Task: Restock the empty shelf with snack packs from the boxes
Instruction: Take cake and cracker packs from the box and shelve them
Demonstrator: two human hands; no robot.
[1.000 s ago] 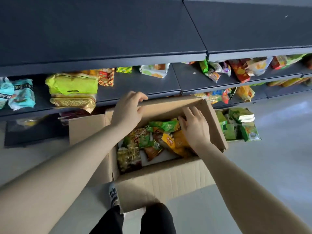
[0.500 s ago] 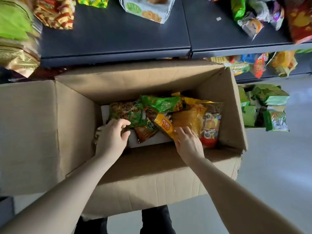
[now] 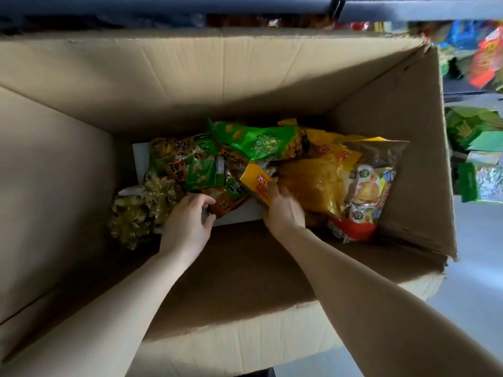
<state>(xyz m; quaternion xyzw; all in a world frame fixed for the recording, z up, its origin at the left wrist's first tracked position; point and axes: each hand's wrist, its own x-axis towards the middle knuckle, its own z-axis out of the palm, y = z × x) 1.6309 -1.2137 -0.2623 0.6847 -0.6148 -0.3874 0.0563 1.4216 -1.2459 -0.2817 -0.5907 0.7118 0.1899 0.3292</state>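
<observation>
at the bottom of the open cardboard box [image 3: 245, 77], a heap of snack packs [image 3: 196, 170] is seen. the left hand [image 3: 187, 227] is lowered into the box, and the near corner of an orange pack [image 3: 226, 202] is pinched between its thumb and curled fingers. the right hand [image 3: 284, 213] is closed around the near end of a yellow pack with a red label [image 3: 257, 183]. the two hands are held near each other but apart. a green pack [image 3: 258, 140] is laid across the top of the heap, a large yellow bag [image 3: 313, 180] is found just right of the right hand, and a clear bag [image 3: 364, 191] is placed beside the right wall. a gold-green pack [image 3: 136, 216] is seen at the left. above the box, the edge of the dark shelf [image 3: 408, 9] is visible. more green packets [image 3: 473, 131] are seen outside on the right, over the grey floor [image 3: 476, 268].
</observation>
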